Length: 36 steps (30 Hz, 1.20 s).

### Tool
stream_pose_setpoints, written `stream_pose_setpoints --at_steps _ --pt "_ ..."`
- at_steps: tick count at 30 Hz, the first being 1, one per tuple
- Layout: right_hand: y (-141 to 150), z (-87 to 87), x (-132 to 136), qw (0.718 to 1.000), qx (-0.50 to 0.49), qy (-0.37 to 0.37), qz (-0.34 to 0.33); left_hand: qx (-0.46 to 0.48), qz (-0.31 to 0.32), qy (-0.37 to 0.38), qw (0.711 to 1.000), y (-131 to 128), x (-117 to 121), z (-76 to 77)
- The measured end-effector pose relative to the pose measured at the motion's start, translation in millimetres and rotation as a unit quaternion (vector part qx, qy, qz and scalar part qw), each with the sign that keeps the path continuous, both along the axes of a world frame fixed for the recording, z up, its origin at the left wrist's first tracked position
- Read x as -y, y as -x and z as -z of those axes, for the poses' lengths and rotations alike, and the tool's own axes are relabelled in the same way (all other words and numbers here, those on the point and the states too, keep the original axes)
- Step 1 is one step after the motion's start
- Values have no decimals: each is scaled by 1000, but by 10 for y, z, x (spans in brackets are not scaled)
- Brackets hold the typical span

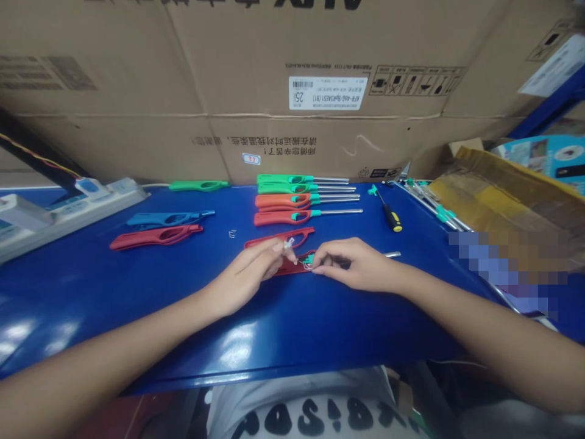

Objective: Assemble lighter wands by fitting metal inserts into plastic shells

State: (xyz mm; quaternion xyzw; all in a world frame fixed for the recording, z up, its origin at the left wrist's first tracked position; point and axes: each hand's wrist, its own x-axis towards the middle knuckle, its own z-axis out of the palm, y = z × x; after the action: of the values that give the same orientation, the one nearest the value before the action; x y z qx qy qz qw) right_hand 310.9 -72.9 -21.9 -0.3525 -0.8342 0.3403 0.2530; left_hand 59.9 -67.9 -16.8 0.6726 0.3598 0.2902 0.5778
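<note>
My left hand (pixel 258 261) is closed, with a small whitish part (pixel 289 244) pinched at its fingertips. Beneath it lies an opened red lighter handle half (pixel 287 268) on the blue table. My right hand (pixel 345 262) is closed too, its fingertips pinching a thin pale wire (pixel 305 265) beside a green piece (pixel 309 258) in that handle. A metal tube (pixel 393 254) sticks out past the right hand, its middle hidden by the fingers. Just behind the hands rests another red handle half (pixel 301 235), partly covered by the left fingers.
Several long-necked gas lighters (pixel 283 217) lie in a row behind. Left are red (pixel 150 238), blue (pixel 155 218) and green (pixel 194 185) handle shells, small pins (pixel 232 233) and a power strip (pixel 73 210). Right are a screwdriver (pixel 392 216), metal tubes (pixel 439 210) and a taped carton (pixel 498 207).
</note>
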Motion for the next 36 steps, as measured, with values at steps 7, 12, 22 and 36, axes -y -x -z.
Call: stream_pose_setpoints --at_steps 7,12,22,36 --pt "-38 86 -78 987 -95 126 1 -50 12 -76 996 -14 5 14" --pt "-43 82 -70 988 -95 120 -20 -65 10 -74 995 -22 -17 50" --pt "-22 55 -54 981 -136 137 -25 -71 8 -75 995 -29 -27 44" --pt "-20 53 -67 999 -50 15 -14 -82 16 -100 991 -30 -5 57"
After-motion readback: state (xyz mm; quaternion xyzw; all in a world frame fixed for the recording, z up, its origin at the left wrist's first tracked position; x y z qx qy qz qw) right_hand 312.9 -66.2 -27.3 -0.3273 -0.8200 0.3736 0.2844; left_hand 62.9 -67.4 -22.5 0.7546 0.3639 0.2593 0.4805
